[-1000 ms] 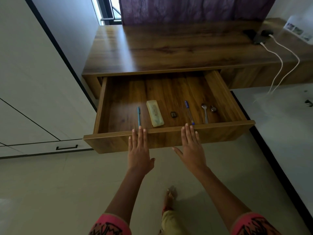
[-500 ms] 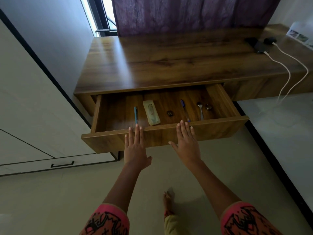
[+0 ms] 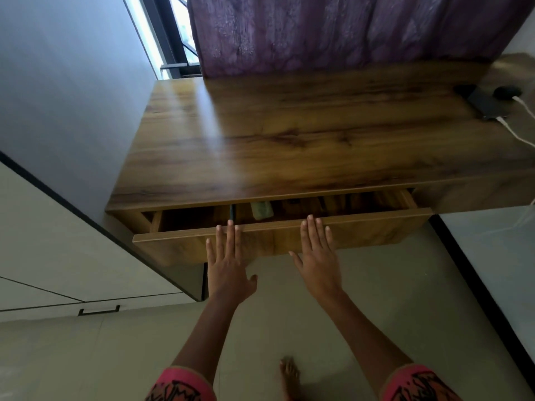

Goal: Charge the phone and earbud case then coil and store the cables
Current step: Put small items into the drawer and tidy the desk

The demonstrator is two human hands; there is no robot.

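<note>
Drawer front (image 3: pixel 376 230) is pressed by the left grip (image 3: pixel 228 267) and right grip (image 3: pixel 317 256), both flat with straight fingers (image 3: pixel 230 235), nothing held. Phone (image 3: pixel 486 107), earbud case (image 3: pixel 506 92) and cables (image 3: pixel 503 121) are seen far right on the table (image 3: pixel 289 140), nearer the right grip.

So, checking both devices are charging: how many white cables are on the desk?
2. One cable runs from the phone, the other cable from the earbud case, both at the desk's right end.

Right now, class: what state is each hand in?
Left hand: open, flat against the drawer front.
Right hand: open, flat against the same drawer front.
</note>
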